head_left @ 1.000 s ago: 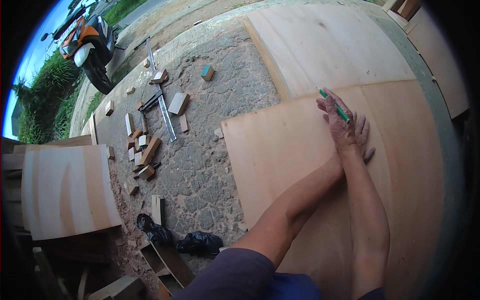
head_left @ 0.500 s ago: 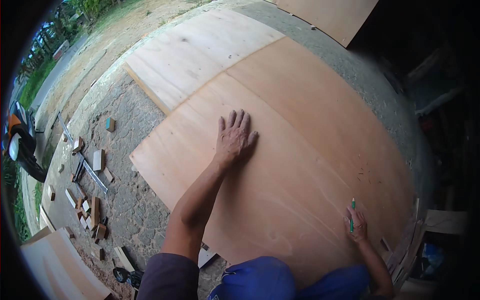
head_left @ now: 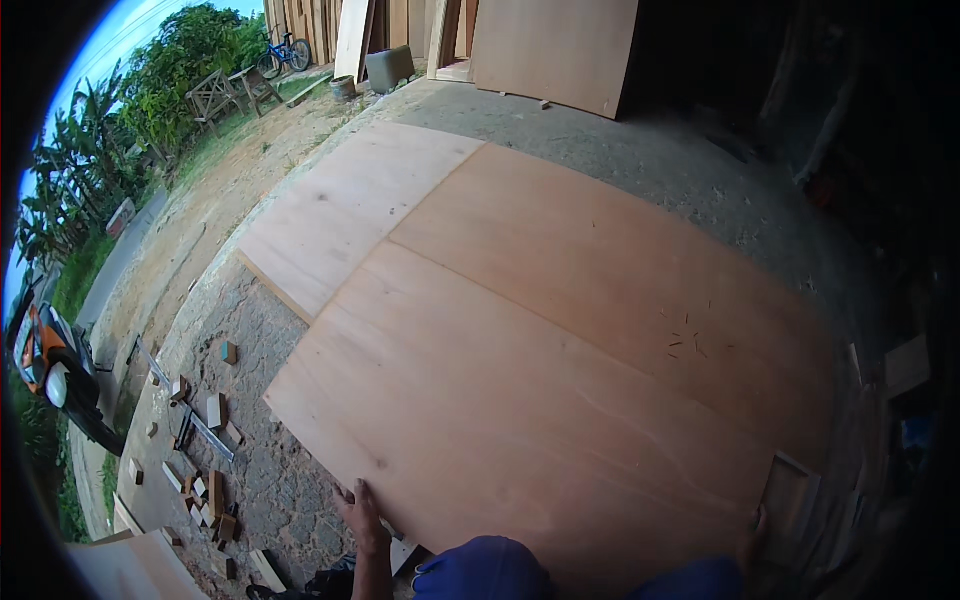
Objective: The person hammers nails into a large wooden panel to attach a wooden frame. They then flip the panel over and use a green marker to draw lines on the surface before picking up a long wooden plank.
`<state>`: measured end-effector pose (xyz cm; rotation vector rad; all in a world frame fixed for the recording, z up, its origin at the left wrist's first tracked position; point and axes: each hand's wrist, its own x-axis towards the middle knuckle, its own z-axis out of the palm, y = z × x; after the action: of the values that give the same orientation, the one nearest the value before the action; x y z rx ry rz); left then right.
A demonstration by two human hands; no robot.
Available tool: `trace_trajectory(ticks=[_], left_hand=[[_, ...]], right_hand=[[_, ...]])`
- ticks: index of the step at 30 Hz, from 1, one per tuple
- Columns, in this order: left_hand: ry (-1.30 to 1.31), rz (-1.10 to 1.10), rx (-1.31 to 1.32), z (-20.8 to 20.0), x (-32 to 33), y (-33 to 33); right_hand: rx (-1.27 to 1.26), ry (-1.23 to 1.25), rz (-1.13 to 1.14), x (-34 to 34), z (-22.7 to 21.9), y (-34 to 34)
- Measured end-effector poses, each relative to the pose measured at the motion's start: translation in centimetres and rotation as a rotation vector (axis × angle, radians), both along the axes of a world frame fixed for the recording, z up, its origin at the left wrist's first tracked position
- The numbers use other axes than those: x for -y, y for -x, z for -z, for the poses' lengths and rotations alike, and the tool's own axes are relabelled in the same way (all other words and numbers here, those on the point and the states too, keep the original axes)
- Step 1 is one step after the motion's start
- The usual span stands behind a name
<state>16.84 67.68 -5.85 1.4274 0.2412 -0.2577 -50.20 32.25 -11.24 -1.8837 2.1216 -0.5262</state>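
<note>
A large brown plywood sheet (head_left: 520, 420) lies in front of me, its long seam bordering another brown sheet (head_left: 590, 260). A paler sheet (head_left: 350, 200) lies beyond at the far left. At the near left edge of the closest sheet is my left hand (head_left: 364, 520), its fingers apart and the tips by the edge. My right hand (head_left: 754, 535), small and shaded, closes on the sheet's right edge; most of its fingers are hidden. A wooden frame (head_left: 812, 480) shows beside it. My blue-clothed legs (head_left: 490, 570) are at the sheet's near side.
Wood offcuts (head_left: 212, 495) and a metal square (head_left: 205, 432) are strewn over rough concrete at the left. Several dark slivers (head_left: 688, 340) lie on the far brown sheet. A motorcycle (head_left: 60, 375) stands at the far left; another panel (head_left: 555, 50) leans upright at the back.
My left hand has come off the middle of the sheet to its near left edge. My right hand has moved nearer, to the right edge; its green pencil no longer shows. The view has tilted up.
</note>
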Motion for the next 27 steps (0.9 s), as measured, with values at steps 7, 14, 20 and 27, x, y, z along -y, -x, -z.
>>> trace_trajectory(ticks=[7,14,20,27], left_hand=[[0.512,0.100,-0.270,1.0,2.2,2.0],[0.507,0.089,-0.274,1.9,-0.5,-4.5],[0.251,0.345,0.000,0.2,8.9,-13.0],[-0.475,0.410,0.464,-2.0,16.1,-8.2]], right_hand=[[0.366,0.328,-0.048,0.3,4.0,4.2],[0.654,0.356,0.046,0.6,-3.4,-8.1],[0.899,0.361,0.079,4.4,-6.0,-19.1],[0.510,0.392,-0.045,1.9,-7.3,-24.3]])
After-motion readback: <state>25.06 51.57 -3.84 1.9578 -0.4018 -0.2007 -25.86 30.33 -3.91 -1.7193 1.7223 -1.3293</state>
